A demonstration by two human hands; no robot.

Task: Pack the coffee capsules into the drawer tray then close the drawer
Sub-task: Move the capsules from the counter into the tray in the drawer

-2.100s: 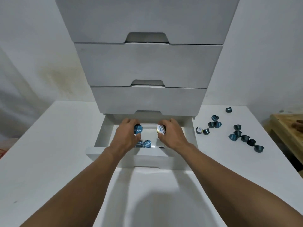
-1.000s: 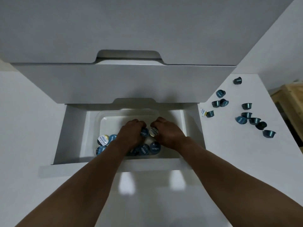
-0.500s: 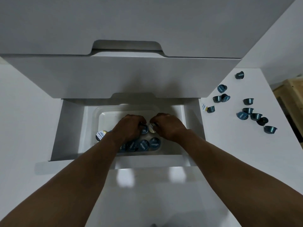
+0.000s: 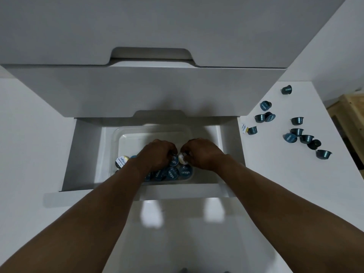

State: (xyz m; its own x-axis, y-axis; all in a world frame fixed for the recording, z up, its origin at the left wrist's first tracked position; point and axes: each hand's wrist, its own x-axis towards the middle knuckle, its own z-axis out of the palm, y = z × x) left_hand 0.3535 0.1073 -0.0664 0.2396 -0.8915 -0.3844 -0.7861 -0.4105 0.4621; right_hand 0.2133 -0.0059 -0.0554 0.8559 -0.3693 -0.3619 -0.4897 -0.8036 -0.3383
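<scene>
The bottom drawer [image 4: 82, 154] of a white drawer unit stands pulled out. Inside it lies a clear plastic tray [image 4: 137, 133] with several blue-lidded coffee capsules [image 4: 185, 172] along its near side and a white-lidded one [image 4: 121, 160] at the left. Both hands reach down into the tray, side by side. My left hand [image 4: 157, 154] holds a blue-lidded capsule [image 4: 174, 160] in its curled fingers. My right hand [image 4: 202, 153] holds a pale-lidded capsule [image 4: 183, 159] the same way. The two held capsules almost touch just above the row.
Several dark teal capsules [image 4: 297, 133] lie scattered on the white table to the right of the unit, one far back [image 4: 286, 89]. Shut drawers [image 4: 149, 89] overhang the open one. A wooden piece [image 4: 352, 107] shows at the right edge.
Both hands have come down from over the drawer's back into the tray with their capsules. In the last half second they barely moved.
</scene>
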